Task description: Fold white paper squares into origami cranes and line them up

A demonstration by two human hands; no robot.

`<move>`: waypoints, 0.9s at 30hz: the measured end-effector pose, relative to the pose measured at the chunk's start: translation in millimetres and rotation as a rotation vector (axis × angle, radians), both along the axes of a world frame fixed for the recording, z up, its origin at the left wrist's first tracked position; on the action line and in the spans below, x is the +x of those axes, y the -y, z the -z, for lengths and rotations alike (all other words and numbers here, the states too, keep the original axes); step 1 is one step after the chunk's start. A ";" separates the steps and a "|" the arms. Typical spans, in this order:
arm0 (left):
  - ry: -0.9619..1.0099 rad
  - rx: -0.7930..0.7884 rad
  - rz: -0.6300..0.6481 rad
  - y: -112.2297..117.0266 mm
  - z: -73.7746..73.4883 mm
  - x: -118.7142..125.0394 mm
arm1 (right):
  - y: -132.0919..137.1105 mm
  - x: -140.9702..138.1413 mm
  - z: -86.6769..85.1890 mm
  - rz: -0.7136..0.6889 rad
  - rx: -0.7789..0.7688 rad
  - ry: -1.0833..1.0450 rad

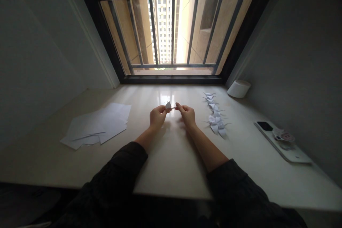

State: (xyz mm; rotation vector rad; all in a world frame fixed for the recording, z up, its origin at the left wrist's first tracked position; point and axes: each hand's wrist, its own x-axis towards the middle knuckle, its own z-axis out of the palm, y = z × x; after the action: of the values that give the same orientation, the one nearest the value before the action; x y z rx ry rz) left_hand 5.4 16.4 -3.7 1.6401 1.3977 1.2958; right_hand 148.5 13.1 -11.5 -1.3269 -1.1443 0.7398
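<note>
A small white paper crane (168, 105) is held just above the sill, in front of the window. My left hand (157, 115) is closed on its body, with the thumb and fingers pinching it. My right hand (187, 115) pinches a thin point that sticks out of the crane toward the right. The fingers partly hide the crane's lower side. To the right of my hands, several folded paper cranes (213, 110) stand in a row that runs toward the window, with thin points sticking out at their sides.
Several loose white paper sheets (104, 123) lie overlapping at the left. A white cylindrical object (239, 89) rests by the right wall. Nearer on the right is a phone (280, 142) with a ring-like grip on its back. The barred window (173, 80) closes off the far side.
</note>
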 end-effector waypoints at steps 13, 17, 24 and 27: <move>0.005 0.002 -0.008 1.2 -1.1 0.9 | -5.3 0.5 5.0 -0.067 -0.023 -0.092; -0.008 0.002 -0.005 1.5 -3.3 0.2 | -5.8 0.0 6.2 -0.072 -0.014 -0.114; 0.013 -0.001 -0.005 0.5 -1.6 0.3 | -5.3 -0.8 3.9 -0.118 -0.046 -0.254; 0.067 -0.031 -0.007 -1.1 1.7 0.6 | -2.0 -3.2 -1.3 -0.172 -0.068 -0.357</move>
State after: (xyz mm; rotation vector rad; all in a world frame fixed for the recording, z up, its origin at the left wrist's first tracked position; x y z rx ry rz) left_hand 5.9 17.5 -5.3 1.5586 1.3780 1.3144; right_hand 145.3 15.1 -10.3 -1.1040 -0.9575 1.1011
